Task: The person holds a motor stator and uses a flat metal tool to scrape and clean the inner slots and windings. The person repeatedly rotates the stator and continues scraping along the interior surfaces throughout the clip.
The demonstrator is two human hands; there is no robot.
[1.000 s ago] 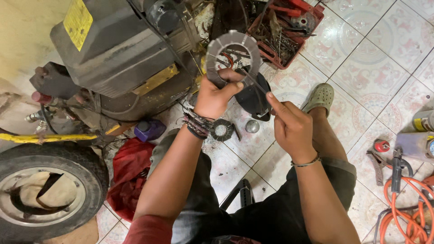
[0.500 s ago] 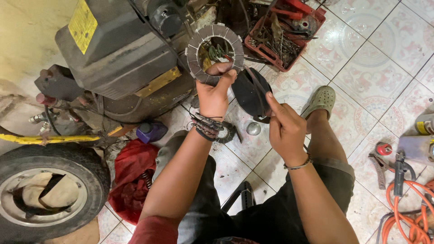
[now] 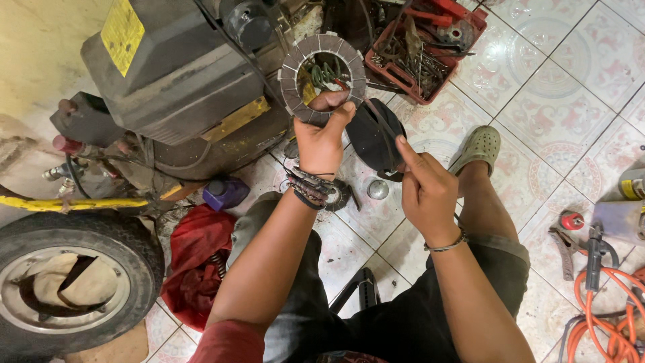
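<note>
**Floor layout, seated work position**

Left hand (image 3: 322,138) holds a ring-shaped friction plate (image 3: 322,79) up ahead of the person; right hand (image 3: 426,191) sits just right of it, touching a dark disc (image 3: 373,138) between the two hands. Engine block (image 3: 181,87) stands left of the plate. Tool tray (image 3: 430,47) lies beyond, to the right. Wheel (image 3: 67,282) lies at far left, a rag (image 3: 195,262) between wheel and left knee. Small bottle (image 3: 225,193) rests beneath the engine. Coiled cable (image 3: 605,316) lies at far right. Sandalled foot (image 3: 480,148) is planted right of the disc.
</note>
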